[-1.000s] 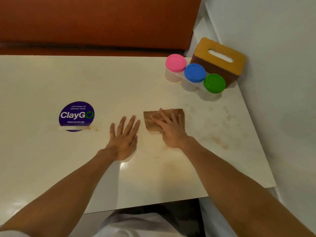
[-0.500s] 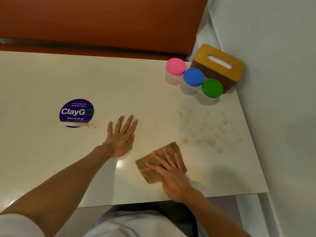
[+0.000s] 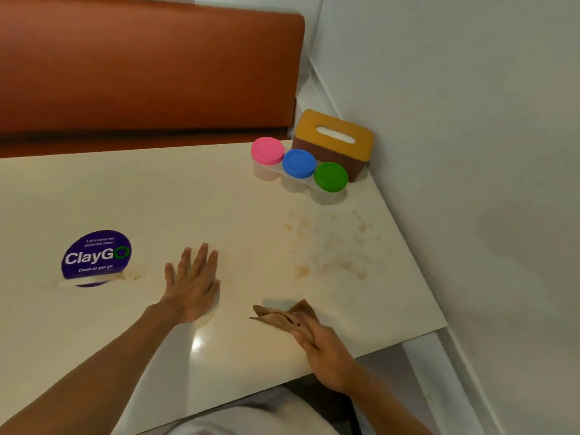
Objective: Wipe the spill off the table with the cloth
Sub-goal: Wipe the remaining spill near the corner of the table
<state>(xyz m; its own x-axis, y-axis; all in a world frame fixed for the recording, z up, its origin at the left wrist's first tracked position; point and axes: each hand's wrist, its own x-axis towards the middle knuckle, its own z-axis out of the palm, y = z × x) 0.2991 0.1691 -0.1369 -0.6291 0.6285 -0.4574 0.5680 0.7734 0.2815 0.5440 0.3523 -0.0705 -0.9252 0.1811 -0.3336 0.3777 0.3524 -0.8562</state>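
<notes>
**Cloth bunched in right hand, spill stains on table**

Right hand (image 3: 323, 346) grasps the brown cloth (image 3: 279, 317), bunched up, near the front edge of the table (image 3: 157, 189). Left hand (image 3: 191, 287) lies flat on the table, fingers straight, holding nothing. Spill (image 3: 329, 246) stains (faint, scattered) sit beyond the cloth, not touching it. 3 lidded jars (image 3: 299, 163) and a tissue box (image 3: 334, 142) stand at the far right corner.
</notes>
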